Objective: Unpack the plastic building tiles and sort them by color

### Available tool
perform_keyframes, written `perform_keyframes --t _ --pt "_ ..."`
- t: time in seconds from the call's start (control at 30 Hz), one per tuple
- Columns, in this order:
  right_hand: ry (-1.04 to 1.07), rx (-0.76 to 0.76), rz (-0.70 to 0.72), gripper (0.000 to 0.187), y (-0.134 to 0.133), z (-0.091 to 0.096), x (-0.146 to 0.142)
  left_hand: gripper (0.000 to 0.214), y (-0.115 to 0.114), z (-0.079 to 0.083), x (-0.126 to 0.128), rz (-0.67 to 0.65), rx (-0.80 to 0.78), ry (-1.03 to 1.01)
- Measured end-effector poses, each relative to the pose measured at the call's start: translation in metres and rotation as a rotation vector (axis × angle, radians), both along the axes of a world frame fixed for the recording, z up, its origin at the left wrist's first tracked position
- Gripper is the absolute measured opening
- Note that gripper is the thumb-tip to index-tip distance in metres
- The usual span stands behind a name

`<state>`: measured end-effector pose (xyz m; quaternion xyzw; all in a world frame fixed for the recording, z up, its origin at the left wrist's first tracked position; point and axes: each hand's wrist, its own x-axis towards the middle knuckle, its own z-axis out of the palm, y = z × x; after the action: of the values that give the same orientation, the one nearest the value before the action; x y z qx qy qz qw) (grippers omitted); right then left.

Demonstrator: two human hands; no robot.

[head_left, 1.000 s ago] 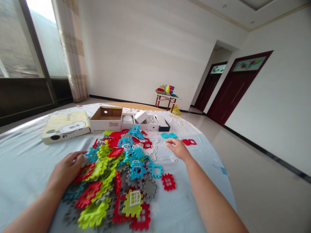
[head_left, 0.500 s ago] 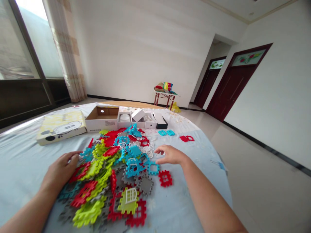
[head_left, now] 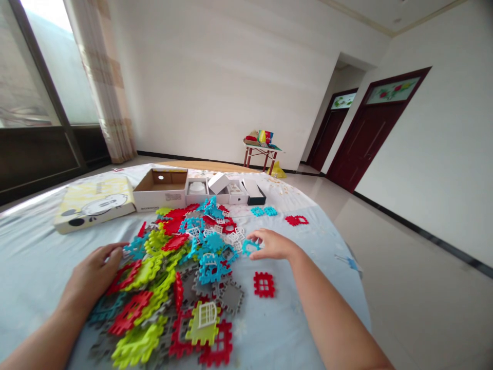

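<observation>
My right hand (head_left: 272, 244) pinches a blue square interlocking tile (head_left: 248, 248) with an open middle, just right of the pile. Below that hand a red window tile (head_left: 264, 284) lies flat on the cloth. At the pile's left edge rests my left hand (head_left: 100, 267), fingers stretched forward beside a blue tile (head_left: 135, 247) and a red frame tile (head_left: 125, 277), with no piece visibly gripped. Between the hands spreads a heap of plastic tiles: lime green (head_left: 164, 281), grey (head_left: 231, 296), red and blue. Small white lattice pieces (head_left: 236, 237) lie among them.
Along the far side stand an open cardboard box (head_left: 157, 198), its yellow and white lid (head_left: 94, 203), and several small white boxes (head_left: 238, 194). Two blue tiles (head_left: 264, 211) and red tiles (head_left: 296, 220) lie at the back right of the cloth-covered table (head_left: 319, 257).
My right hand has closed on the blue frame tile, which has moved from the pile's edge slightly away and to the right. My left hand is almost unmoved.
</observation>
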<state>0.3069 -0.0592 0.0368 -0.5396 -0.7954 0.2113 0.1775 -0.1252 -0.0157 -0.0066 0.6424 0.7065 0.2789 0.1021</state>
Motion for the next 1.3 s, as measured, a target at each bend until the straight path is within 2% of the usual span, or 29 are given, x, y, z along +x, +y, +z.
perform_keyframes --t 0.17,0.23,0.33,0.53,0.63,0.8,0.97,1.17,1.3 --pt "0.059 0.245 -0.431 0.047 0.025 -0.025 0.037 0.045 0.005 -0.007 -0.003 0.020 -0.016 -0.019" --pt "0.027 0.301 -0.526 0.044 0.032 -0.039 0.047 0.045 0.006 -0.008 -0.004 0.032 -0.039 -0.025" --pt "-0.017 0.307 -0.610 0.044 0.036 -0.054 0.055 0.046 0.006 -0.006 -0.005 0.035 -0.060 -0.030" --pt "-0.041 0.209 -0.604 0.046 0.036 -0.061 0.062 0.046 0.003 -0.001 -0.003 0.054 -0.080 -0.047" --pt "-0.013 0.207 -0.579 0.041 0.036 -0.061 0.064 0.047 0.003 -0.001 -0.003 0.056 -0.084 -0.049" --pt "0.033 0.257 -0.615 0.045 0.042 -0.057 0.060 0.048 0.004 -0.004 -0.005 0.039 -0.061 -0.051" --pt "-0.033 0.315 -0.643 0.044 0.069 -0.045 0.048 0.048 0.005 -0.007 -0.005 0.019 -0.018 -0.056" --pt "-0.105 0.268 -0.760 0.040 0.115 -0.031 0.036 0.046 0.003 -0.007 -0.001 0.014 0.022 -0.069" --pt "-0.111 0.294 -0.806 0.040 0.124 -0.029 0.030 0.044 0.001 -0.004 0.001 0.012 0.018 -0.093"
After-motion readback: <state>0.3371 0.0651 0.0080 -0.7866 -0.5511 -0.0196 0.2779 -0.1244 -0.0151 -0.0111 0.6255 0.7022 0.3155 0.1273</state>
